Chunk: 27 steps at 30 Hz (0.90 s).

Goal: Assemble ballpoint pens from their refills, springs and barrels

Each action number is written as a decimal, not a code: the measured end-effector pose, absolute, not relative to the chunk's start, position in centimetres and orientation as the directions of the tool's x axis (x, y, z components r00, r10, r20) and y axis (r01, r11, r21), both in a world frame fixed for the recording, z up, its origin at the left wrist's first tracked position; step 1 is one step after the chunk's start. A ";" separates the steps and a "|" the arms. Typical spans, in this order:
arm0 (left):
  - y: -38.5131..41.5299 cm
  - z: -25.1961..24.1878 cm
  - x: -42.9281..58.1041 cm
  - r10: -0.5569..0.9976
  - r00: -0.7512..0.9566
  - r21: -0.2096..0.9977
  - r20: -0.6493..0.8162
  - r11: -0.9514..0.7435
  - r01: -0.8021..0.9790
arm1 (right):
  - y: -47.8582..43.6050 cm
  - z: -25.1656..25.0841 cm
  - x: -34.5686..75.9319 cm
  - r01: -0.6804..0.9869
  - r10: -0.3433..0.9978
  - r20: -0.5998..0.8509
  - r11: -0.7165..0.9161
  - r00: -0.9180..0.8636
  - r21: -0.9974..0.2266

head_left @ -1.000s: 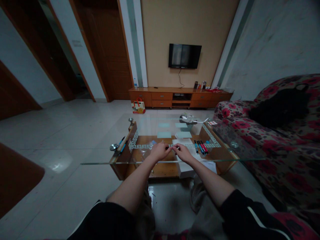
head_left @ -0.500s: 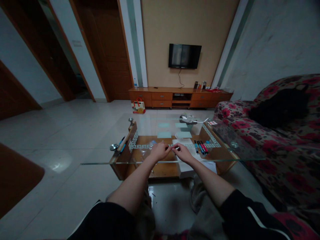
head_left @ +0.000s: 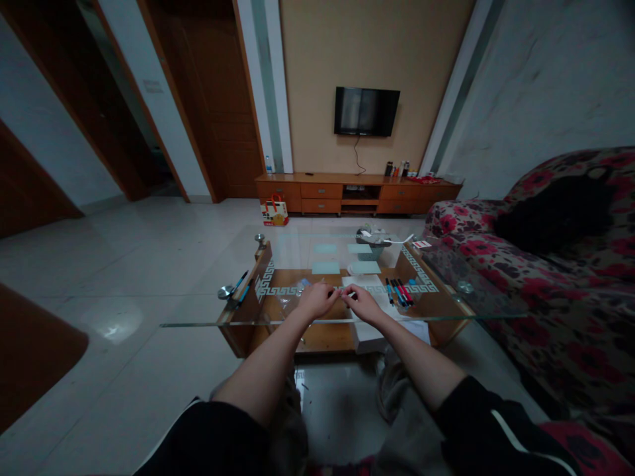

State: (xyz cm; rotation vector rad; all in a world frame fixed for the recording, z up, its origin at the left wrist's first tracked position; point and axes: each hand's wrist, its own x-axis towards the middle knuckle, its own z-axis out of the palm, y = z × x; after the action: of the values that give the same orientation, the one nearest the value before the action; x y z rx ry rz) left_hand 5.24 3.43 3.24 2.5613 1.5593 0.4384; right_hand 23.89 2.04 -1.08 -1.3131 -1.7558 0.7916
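Note:
Over the near part of the glass coffee table (head_left: 297, 258), my left hand (head_left: 317, 299) and my right hand (head_left: 361, 303) meet almost fingertip to fingertip. Both are closed in a pinch. Whatever sits between the fingers is too small to make out. Several pens (head_left: 399, 292), blue, black and red, lie to the right of my right hand. Left of my left hand is a crumpled clear plastic bag (head_left: 288, 301). White paper or a white box (head_left: 370, 337) shows beneath my right hand, seen through the glass.
Two more pens (head_left: 243, 287) lie at the table's left side. A basket (head_left: 374, 251) with light-coloured contents stands beyond the table's far edge. A flowered sofa (head_left: 476, 244) borders the right side. A gift bag (head_left: 274, 211) stands before the TV cabinet (head_left: 322, 192).
The fingertips of my two hands have drawn very slightly apart. Everything else looks the same.

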 end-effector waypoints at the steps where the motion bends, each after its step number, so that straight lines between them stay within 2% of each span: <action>1: 3.4 3.2 5.2 0.882 0.432 0.244 0.187 -0.467 0.850 | 2.0 -1.1 23.9 0.465 0.965 0.213 0.261 -0.153 -0.846; 7: 3.4 3.3 5.3 0.873 0.449 0.254 0.189 -0.485 0.837 | 2.0 -1.0 23.9 0.434 0.974 0.161 0.215 -0.158 -0.875; 13: 3.3 3.2 5.3 0.867 0.464 0.267 0.183 -0.498 0.825 | 2.0 -0.8 23.8 0.508 0.977 0.152 0.207 -0.148 -0.836; 27: 4.0 2.2 5.4 0.854 0.491 0.315 0.171 -0.519 0.795 | 1.9 -0.9 23.9 0.481 0.954 0.221 0.292 -0.200 -0.827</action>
State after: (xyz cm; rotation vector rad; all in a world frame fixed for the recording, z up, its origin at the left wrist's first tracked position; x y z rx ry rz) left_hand 5.37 3.97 2.22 2.5402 1.4232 0.4560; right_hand 23.87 1.87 -0.87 -1.2928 -1.8109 0.7983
